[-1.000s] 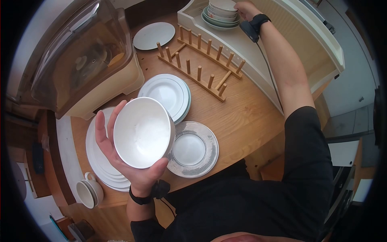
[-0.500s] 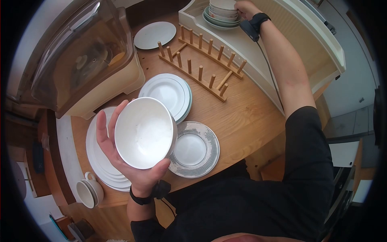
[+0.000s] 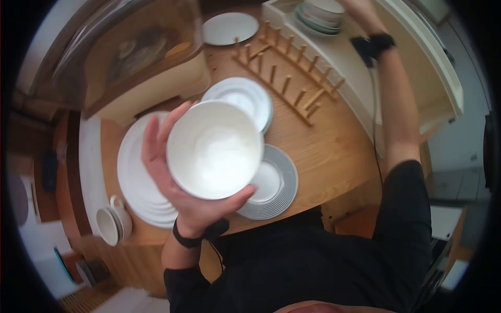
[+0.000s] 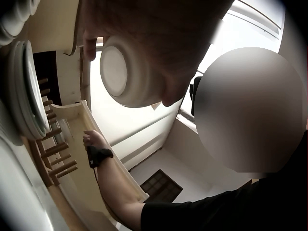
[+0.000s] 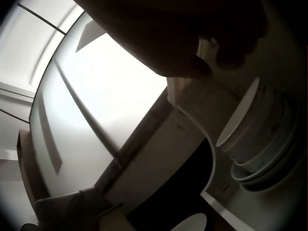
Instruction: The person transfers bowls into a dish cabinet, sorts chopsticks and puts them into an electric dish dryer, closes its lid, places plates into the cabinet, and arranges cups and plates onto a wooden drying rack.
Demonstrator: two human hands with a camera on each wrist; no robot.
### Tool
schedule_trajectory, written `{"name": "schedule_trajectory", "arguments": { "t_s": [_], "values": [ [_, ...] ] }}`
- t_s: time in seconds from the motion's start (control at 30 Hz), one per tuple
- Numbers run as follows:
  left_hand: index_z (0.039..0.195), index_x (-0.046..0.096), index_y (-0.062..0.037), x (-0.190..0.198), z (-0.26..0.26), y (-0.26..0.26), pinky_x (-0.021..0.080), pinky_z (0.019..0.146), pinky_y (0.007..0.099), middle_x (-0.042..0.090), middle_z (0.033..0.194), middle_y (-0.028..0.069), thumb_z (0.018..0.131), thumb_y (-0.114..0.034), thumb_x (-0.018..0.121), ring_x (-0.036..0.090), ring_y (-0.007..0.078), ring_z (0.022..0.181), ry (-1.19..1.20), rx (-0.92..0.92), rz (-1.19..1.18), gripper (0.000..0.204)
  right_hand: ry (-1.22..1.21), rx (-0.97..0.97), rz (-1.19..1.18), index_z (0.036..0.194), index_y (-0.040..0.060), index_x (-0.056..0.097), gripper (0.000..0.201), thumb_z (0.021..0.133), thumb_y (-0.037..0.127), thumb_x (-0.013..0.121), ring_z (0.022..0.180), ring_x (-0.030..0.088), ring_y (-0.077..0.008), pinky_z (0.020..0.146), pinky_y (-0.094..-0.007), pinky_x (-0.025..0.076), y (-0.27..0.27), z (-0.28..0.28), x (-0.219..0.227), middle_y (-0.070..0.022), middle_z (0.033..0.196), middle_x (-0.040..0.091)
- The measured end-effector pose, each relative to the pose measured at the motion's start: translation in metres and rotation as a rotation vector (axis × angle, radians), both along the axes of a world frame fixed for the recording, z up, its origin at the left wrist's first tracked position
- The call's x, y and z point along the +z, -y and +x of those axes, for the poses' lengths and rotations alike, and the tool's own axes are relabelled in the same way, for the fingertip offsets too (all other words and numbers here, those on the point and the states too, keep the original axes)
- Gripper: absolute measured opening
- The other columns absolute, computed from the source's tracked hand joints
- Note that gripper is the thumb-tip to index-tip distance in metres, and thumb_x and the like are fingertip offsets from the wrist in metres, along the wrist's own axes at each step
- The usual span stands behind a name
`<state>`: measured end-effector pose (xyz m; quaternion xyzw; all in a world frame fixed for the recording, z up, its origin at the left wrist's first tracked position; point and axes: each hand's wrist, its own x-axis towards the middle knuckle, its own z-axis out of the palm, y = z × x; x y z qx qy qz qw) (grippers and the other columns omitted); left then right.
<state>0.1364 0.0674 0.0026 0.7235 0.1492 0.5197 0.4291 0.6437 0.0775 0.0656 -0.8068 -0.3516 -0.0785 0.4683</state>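
A plain white bowl (image 3: 215, 151) is in my left hand (image 3: 180, 180), its inside facing up toward the head camera. The thumb lies at the near rim and the fingers spread around the far-left side; the foot ring shows in the left wrist view. My right hand (image 3: 360, 13) is at the top edge of the head view, beside and above a stack of bowls (image 3: 319, 23) in a cream tray-like rack (image 3: 360, 62). In the right wrist view, the stacked bowls (image 5: 262, 139) stand apart from the dark, loosely curled fingers (image 5: 236, 55), which hold nothing.
A wooden peg rack (image 3: 287, 86) lies on the table (image 3: 329, 161). Around the bowl are white plates (image 3: 237, 91), large plates (image 3: 133, 172), grey-ringed plates (image 3: 279, 195) and nested cups (image 3: 112, 227). A lone plate (image 3: 230, 28) lies behind, next to a lidded box (image 3: 156, 86).
My right hand has come off the bowl stack, up and to the right. The left hand still holds the white bowl, now larger in the head view, which has shifted.
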Motion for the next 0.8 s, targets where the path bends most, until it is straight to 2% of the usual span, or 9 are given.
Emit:
{"name": "schedule_trajectory", "arguments": {
  "t_s": [0.07,0.13,0.2,0.23,0.37,0.43,0.57,0.7,0.8],
  "values": [
    [0.156,0.013,-0.0038,0.0,0.001,-0.002,0.049,0.107,0.047,0.045,0.144,0.0241,0.055,-0.035,0.1,0.053,0.0347,0.129,-0.036,0.015,0.132,0.137,-0.033,0.172,-0.33,0.084,-0.0049,0.066,0.019,0.088,0.013,0.061,0.055,0.057,-0.0134,0.044,-0.031,0.04,0.018,-0.052,0.035,-0.0117,0.072,0.064],
    [0.157,0.013,-0.0044,0.001,-0.001,-0.001,0.048,0.109,0.0484,0.044,0.145,0.0239,0.055,-0.038,0.099,0.053,0.0359,0.131,-0.064,0.03,0.172,0.138,-0.366,0.401,-0.127,0.076,0.0012,0.063,0.018,0.089,0.013,0.061,0.048,0.049,-0.0093,0.04,-0.0258,0.033,0.04,-0.164,0.06,-0.0074,0.065,0.06],
    [0.157,0.011,-0.0049,0.006,0.003,0.0,0.047,0.11,0.0491,0.044,0.145,0.0239,0.053,-0.037,0.1,0.052,0.0362,0.131,-0.11,0.038,0.317,0.141,-0.434,0.789,-0.36,0.12,0.0049,0.062,0.025,0.103,0.022,0.057,0.068,0.062,-0.0046,0.054,-0.0197,0.048,0.063,-0.191,0.048,0.0019,0.082,0.063],
    [0.157,0.011,-0.0049,0.005,0.004,0.002,0.047,0.11,0.0491,0.044,0.145,0.0239,0.053,-0.037,0.1,0.052,0.0362,0.131,-0.098,0.014,0.32,0.141,-0.45,0.89,-0.409,0.116,0.0087,0.063,0.023,0.103,0.027,0.058,0.059,0.054,0.0,0.047,-0.016,0.037,0.076,-0.227,0.048,0.0069,0.068,0.055],
    [0.157,0.009,-0.0056,0.002,0.007,0.011,0.046,0.11,0.0499,0.043,0.146,0.0231,0.054,-0.035,0.1,0.052,0.0366,0.131,-0.049,-0.029,0.277,0.14,-0.503,1.175,-0.388,0.114,0.0005,0.055,0.027,0.098,0.02,0.064,0.063,0.059,-0.007,0.055,-0.0228,0.044,0.095,-0.287,0.013,-0.0019,0.073,0.064],
    [0.157,0.006,-0.0073,0.005,0.007,0.015,0.05,0.105,0.0451,0.04,0.146,0.025,0.055,-0.028,0.102,0.052,0.0346,0.131,-0.084,-0.034,0.238,0.142,-0.404,1.112,-0.309,0.11,-0.0013,0.055,0.025,0.097,0.018,0.063,0.06,0.058,-0.0077,0.053,-0.0228,0.044,0.097,-0.291,0.003,-0.003,0.073,0.064],
    [0.159,0.003,-0.0075,-0.009,0.015,0.014,0.044,0.11,0.0466,0.035,0.152,0.0248,0.057,-0.041,0.1,0.046,0.035,0.136,0.122,-0.114,0.004,0.145,-0.59,0.954,-0.388,0.109,-0.0003,0.056,0.024,0.095,0.018,0.062,0.056,0.057,-0.007,0.047,-0.0223,0.042,0.096,-0.275,0.013,-0.0024,0.071,0.063],
    [0.159,0.01,-0.0027,-0.004,0.011,0.015,0.043,0.107,0.0443,0.042,0.148,0.0233,0.077,-0.049,0.086,0.045,0.0336,0.137,0.056,-0.062,-0.095,0.121,-0.64,0.692,-0.136,0.104,0.0033,0.061,0.021,0.092,0.021,0.066,0.05,0.052,-0.0026,0.04,-0.0184,0.035,0.071,-0.193,0.017,-0.001,0.071,0.062],
    [0.158,0.014,0.0003,-0.006,0.011,0.014,0.043,0.106,0.044,0.047,0.141,0.0216,0.085,-0.042,0.08,0.047,0.0324,0.134,0.056,-0.077,-0.046,0.107,-0.735,0.531,0.076,0.081,-0.0003,0.062,0.014,0.09,0.01,0.06,0.048,0.049,-0.0101,0.04,-0.0243,0.035,0.034,-0.099,0.014,-0.0059,0.065,0.058]
  ]
}}
